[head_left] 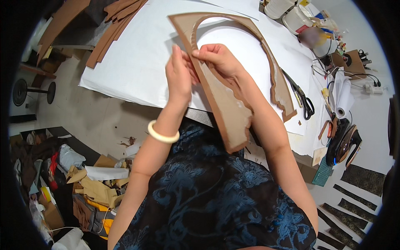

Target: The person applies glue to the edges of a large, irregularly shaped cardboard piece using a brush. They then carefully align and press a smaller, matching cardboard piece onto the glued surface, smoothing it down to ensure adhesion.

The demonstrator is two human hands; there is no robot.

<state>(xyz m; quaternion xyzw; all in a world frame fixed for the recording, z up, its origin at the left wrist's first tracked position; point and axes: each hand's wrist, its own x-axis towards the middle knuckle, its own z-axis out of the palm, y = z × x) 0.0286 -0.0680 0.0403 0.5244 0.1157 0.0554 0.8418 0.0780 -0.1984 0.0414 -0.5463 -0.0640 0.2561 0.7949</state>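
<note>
One blue floral garment (216, 200), worn, nearest. One cream bangle (163, 134) on the left wrist. Two forearms rising from the lower edge, converging above the table edge. One left hand (179, 77), fingers extended and pressed flat on one curved brown arch-shaped fabric piece (227, 104); one right hand (218, 58), fingers curled, pinching the piece's inner edge. Piece held tilted above one white paper sheet (137, 62) on the table. One pair of black scissors (302, 98) right; one iron (343, 143) beyond, right.
</note>
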